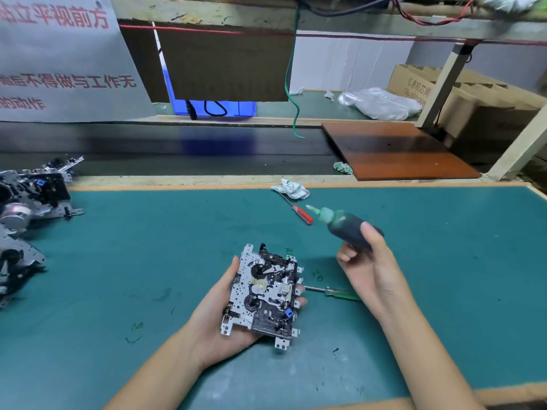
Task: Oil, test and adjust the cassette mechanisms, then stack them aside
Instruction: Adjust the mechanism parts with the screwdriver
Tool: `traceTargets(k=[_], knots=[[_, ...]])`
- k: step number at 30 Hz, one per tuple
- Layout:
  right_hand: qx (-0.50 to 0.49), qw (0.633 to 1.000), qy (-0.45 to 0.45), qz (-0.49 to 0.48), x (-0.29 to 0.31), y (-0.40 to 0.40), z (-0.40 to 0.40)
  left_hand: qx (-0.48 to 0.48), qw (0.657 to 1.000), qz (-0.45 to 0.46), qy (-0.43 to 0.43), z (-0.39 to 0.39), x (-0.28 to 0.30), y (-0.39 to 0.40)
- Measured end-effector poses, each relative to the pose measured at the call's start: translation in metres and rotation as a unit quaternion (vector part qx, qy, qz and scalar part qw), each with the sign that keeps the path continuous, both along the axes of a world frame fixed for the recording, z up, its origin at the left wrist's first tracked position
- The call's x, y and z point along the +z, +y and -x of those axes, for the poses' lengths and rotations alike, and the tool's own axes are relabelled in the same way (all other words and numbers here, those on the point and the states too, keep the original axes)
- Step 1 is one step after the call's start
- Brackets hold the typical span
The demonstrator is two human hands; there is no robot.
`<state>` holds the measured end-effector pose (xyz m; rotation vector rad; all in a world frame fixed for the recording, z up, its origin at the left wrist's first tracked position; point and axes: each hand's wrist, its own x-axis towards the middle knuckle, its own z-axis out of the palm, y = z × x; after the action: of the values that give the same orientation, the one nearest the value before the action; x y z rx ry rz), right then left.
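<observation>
A head-worn camera looks down at a green work mat (pixel 148 247) on a bench. Near the middle, the left hand (pixel 220 318) cradles a cassette mechanism (pixel 263 294) from underneath, palm up, thumb along its left edge and fingertips curling up at its right side; the metal plate with its two reels faces up and is lifted just off the mat. To the right and a little higher, the right hand (pixel 367 261) grips a dark oil bottle (pixel 346 226), its pale green nozzle pointing up and to the left, away from the mechanism. A green-handled screwdriver (pixel 337 292) lies on the mat just right of the mechanism, partly behind the right wrist. Farther back lie a red-handled screwdriver (pixel 302 213) and a crumpled cloth (pixel 291 189). At the left edge sits a pile of other mechanisms (pixel 28 202). Beyond the mat, a brown board (pixel 393 150) rests over a dark conveyor belt (pixel 177 149).
</observation>
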<state>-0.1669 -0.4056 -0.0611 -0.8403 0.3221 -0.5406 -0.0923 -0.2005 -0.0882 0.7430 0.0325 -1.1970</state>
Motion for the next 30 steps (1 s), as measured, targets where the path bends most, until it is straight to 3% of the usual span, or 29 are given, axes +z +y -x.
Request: traceTargets(k=[2, 5, 13, 18, 30], knots=[[0.011, 0.996, -0.008, -0.093, 0.003, 0.004, -0.001, -0.001, 1.0, 0.0, -0.002, 0.0, 0.0, 0.0], [0.001, 0.992, 0.035, -0.12, 0.004, 0.007, -0.001, -0.002, 1.0, 0.004, -0.005, 0.0, 0.001, 0.0], [-0.078, 0.979, 0.112, 0.154, -0.004, 0.023, -0.002, 0.003, 1.0, -0.005, -0.001, 0.0, 0.0, 0.001], [-0.122, 0.973, 0.099, 0.171, -0.006, 0.022, 0.0, 0.004, 1.0, -0.014, -0.004, 0.0, -0.002, 0.001], [-0.126, 0.959, 0.104, 0.233, -0.009, 0.023, -0.001, 0.004, 1.0, -0.005, 0.004, 0.002, 0.002, 0.0]])
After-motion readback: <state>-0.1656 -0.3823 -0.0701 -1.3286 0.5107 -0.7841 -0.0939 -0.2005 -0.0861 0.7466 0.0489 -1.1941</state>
